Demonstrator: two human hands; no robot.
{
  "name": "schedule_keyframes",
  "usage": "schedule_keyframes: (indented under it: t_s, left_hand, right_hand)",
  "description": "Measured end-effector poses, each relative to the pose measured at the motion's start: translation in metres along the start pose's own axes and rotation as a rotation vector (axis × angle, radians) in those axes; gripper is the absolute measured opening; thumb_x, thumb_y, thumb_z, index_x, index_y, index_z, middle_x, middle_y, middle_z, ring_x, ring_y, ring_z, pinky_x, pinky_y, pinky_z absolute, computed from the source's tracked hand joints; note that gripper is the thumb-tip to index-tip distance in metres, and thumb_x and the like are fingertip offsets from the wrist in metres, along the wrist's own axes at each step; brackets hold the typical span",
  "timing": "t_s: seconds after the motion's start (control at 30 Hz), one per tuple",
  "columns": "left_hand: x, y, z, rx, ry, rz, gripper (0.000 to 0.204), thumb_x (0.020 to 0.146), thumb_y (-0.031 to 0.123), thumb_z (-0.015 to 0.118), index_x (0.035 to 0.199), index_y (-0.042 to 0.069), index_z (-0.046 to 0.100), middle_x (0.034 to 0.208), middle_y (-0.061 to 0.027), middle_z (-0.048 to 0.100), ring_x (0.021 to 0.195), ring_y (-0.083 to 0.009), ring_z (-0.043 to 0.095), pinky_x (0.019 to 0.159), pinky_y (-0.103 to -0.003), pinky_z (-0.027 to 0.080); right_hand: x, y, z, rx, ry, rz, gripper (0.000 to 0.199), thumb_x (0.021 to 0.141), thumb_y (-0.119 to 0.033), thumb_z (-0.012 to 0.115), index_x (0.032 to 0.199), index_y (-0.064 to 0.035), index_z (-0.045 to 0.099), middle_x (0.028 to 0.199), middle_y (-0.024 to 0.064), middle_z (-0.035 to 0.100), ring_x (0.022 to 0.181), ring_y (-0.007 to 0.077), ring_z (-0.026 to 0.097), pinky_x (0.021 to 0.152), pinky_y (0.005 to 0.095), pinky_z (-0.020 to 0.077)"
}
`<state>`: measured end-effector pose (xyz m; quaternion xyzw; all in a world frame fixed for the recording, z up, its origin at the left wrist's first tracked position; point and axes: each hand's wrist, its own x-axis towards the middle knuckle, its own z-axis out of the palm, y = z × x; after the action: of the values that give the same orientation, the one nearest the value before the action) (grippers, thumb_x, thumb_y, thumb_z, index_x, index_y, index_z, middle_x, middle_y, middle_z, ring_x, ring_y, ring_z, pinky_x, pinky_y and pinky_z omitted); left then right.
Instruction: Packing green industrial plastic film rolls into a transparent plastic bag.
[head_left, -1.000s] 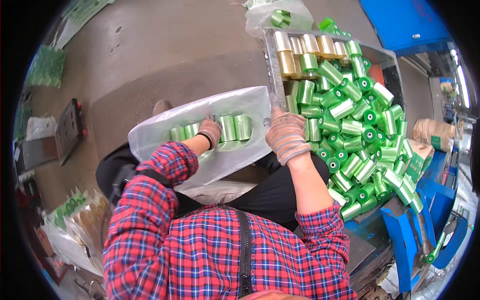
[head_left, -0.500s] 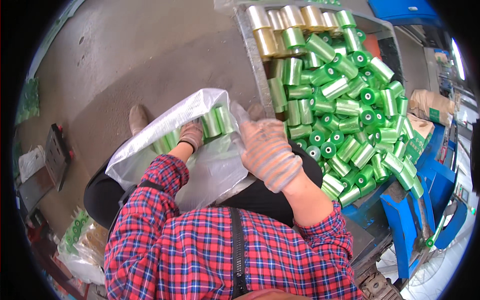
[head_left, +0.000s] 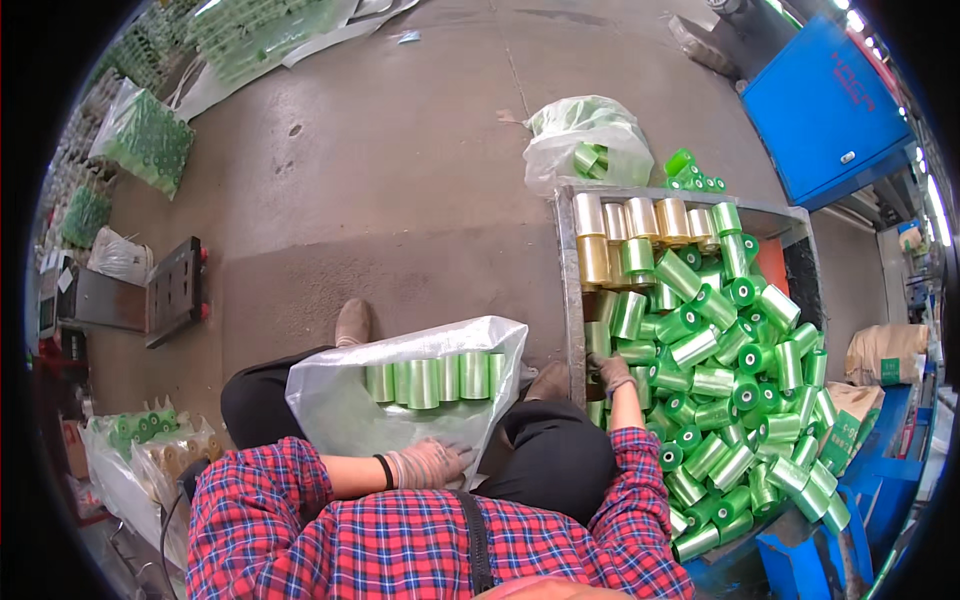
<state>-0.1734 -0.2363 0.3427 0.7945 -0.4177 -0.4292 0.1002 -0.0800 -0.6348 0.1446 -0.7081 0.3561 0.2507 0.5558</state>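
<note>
A clear plastic bag [head_left: 340,410] lies across my lap with a row of several green foil rolls [head_left: 435,378] inside it. My gloved left hand [head_left: 428,463] grips the bag's near edge. My gloved right hand [head_left: 612,372] reaches right to the near-left edge of a heap of green rolls [head_left: 740,380]. Its fingers curl down among the rolls and are hidden. The heap fills a metal bin [head_left: 566,260], with several gold rolls [head_left: 640,225] at its far end.
A tied plastic bag of rolls [head_left: 585,145] and loose green rolls [head_left: 690,172] lie beyond the bin. A blue cabinet [head_left: 830,110] stands at far right. A black platform scale [head_left: 175,290] and bagged rolls [head_left: 150,140] are on the left, on concrete floor.
My right hand left the bag and reached to the heap at the right. My left hand slid back from the rolls to the bag's near edge. The bag lies flatter on my lap.
</note>
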Motion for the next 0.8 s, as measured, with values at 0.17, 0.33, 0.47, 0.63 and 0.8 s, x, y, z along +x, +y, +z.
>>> schedule_keyframes:
  t_s: [0.17,0.33,0.47,0.63,0.8]
  left_hand:
    - [-0.041,-0.018,-0.029,0.064,0.129,-0.191,0.061,0.079,0.042,0.051,0.129,0.009,0.04,0.124,-0.0195,0.046,0.116,-0.0331,0.044,0.097,-0.05,0.033]
    - [-0.114,-0.065,-0.079,0.514,0.888,-0.751,0.078,0.071,0.043,0.06,0.136,0.012,0.03,0.135,-0.0168,0.033,0.128,-0.0353,0.026,0.103,-0.05,0.022]
    - [-0.152,-0.077,-0.1,0.32,1.131,-0.875,0.067,0.07,0.039,0.064,0.127,0.01,0.043,0.127,-0.0139,0.044,0.12,-0.0344,0.038,0.1,-0.043,0.031]
    - [-0.146,-0.102,-0.092,-0.179,0.891,-0.849,0.03,0.081,0.036,0.051,0.08,0.009,0.063,0.081,-0.0147,0.063,0.083,-0.0324,0.059,0.074,-0.041,0.046]
    - [-0.151,-0.098,-0.102,-0.206,0.761,-0.831,0.027,0.08,0.033,0.052,0.079,0.008,0.064,0.075,-0.0146,0.063,0.075,-0.033,0.061,0.069,-0.041,0.047]
  right_hand:
    - [-0.135,-0.051,-0.002,0.768,-0.178,-0.202,0.068,0.071,-0.048,0.068,0.119,-0.0055,0.045,0.103,0.0108,0.055,0.096,0.0251,0.051,0.084,0.0426,0.0412]
    - [-0.275,-0.139,-0.037,0.66,-0.229,-0.549,0.086,0.068,-0.059,0.065,0.127,-0.0033,0.036,0.11,0.0175,0.055,0.089,0.0275,0.061,0.071,0.0361,0.0538]
    - [-0.335,-0.21,0.016,0.43,-0.51,-0.533,0.086,0.066,-0.057,0.067,0.124,0.0008,0.04,0.106,0.0186,0.056,0.087,0.0262,0.061,0.073,0.0362,0.0541]
    - [-0.326,-0.257,0.185,-0.554,-0.63,-0.444,0.067,0.074,-0.052,0.057,0.115,0.0012,0.051,0.102,0.0139,0.058,0.088,0.0185,0.055,0.081,0.0294,0.0415]
    - [-0.19,-0.162,0.318,-0.992,-0.383,-0.29,0.081,0.071,-0.064,0.057,0.114,0.0049,0.052,0.114,0.0305,0.05,0.107,0.0366,0.052,0.089,0.0371,0.0411]
